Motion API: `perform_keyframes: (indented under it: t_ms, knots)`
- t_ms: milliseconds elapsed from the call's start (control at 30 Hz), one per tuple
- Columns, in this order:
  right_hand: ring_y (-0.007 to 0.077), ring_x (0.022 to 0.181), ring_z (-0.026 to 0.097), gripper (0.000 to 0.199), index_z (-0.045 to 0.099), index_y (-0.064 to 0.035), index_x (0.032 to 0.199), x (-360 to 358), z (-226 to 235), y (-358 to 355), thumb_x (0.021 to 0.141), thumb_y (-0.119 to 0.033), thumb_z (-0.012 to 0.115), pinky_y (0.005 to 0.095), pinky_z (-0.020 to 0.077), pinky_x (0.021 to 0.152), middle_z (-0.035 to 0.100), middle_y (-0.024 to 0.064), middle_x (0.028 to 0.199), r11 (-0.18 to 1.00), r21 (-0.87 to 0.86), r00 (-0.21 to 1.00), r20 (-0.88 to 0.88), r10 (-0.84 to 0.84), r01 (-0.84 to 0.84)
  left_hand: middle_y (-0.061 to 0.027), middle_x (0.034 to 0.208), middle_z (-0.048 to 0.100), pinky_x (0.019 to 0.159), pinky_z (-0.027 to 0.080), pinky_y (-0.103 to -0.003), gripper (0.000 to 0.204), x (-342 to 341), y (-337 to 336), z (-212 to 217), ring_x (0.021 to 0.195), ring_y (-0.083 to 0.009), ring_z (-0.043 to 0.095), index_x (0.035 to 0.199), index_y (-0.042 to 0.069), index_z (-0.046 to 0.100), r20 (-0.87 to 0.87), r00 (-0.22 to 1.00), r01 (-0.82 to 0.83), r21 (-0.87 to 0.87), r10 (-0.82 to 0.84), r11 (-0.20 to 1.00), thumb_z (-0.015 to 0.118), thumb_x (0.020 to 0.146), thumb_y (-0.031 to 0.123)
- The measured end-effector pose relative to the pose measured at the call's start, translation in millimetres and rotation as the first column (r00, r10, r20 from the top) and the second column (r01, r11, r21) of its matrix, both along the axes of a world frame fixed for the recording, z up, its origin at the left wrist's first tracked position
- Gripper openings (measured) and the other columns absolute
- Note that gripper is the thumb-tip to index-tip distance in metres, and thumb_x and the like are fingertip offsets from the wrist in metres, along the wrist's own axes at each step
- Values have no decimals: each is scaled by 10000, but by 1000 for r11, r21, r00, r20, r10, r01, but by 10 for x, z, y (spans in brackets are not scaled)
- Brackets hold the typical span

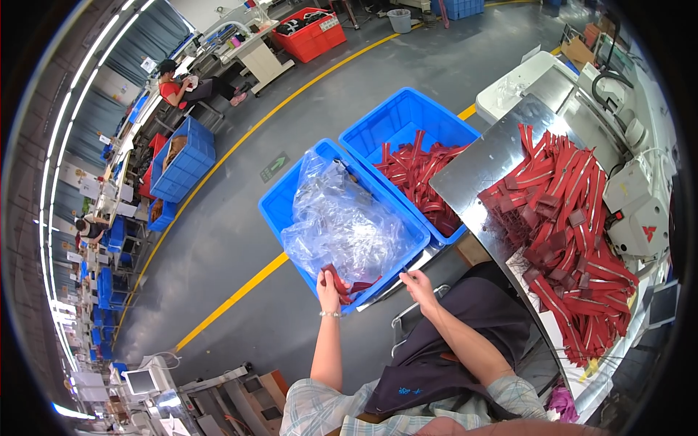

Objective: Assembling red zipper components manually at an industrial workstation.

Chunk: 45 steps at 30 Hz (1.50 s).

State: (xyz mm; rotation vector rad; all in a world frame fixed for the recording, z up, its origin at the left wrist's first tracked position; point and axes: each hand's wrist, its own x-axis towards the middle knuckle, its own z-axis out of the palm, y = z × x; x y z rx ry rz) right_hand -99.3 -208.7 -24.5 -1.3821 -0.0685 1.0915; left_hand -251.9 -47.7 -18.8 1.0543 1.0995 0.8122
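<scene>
My left hand (329,294) is closed on a dark red fabric piece (335,275) at the near end of a blue plastic crate (275,211). More dark red fabric hangs just right of its fingers, over the crate's near rim. A crumpled clear plastic bag (345,221) fills most of this crate. Just outside the crate's near right corner, my right hand (419,286) has its fingers pinched together. A small dark bit shows at its fingertips, too small to name.
A second blue crate (360,134) with red zippers (418,171) adjoins the first. At right, a metal-topped table (465,178) bears a heap of red zippers (574,240) beside a white machine (640,203). A seated person (182,87) works at the far left.
</scene>
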Motion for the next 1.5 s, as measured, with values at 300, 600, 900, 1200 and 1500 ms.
perform_keyframes:
  t_ms: [300,600,900,1200,1500]
  knots:
    - [20,481,310,264,418,-119,641,14,-113,-660,801,-225,599,191,235,431,361,-68,550,999,-41,969,244,45,-36,-24,777,533,598,425,-222,151,1192,294,535,661,-87,500,957,41,489,89,959,239,259,-270,936,547,818,53]
    - [19,416,301,244,426,-119,650,107,65,-1245,821,-222,567,175,226,374,381,-58,528,990,-121,990,127,-56,72,-53,862,567,727,425,-266,169,3497,-532,2658,826,-150,553,903,41,496,-16,521,344,919,-854,193,516,756,-39]
    - [16,424,291,240,419,-119,667,300,341,-1410,825,-217,571,177,203,377,369,-61,540,983,-77,986,-28,-167,164,-75,1024,501,922,296,-373,422,3700,-1316,2499,1042,-249,420,1029,115,500,-549,72,297,809,-833,-508,586,620,53]
    - [18,418,284,222,416,-121,680,373,324,-1491,830,-194,562,182,201,372,352,-62,535,990,-62,983,-130,-132,125,-123,612,579,593,448,-351,150,3206,738,444,614,-272,578,568,47,555,-415,849,524,737,-326,426,449,632,-39]
    - [25,413,286,213,413,-113,685,502,410,-1427,837,-175,549,187,204,374,360,-48,530,983,-75,980,-95,-172,166,-60,957,629,657,493,-358,241,3549,8,-1308,832,-209,611,964,131,620,-876,466,668,442,-127,-599,512,770,222]
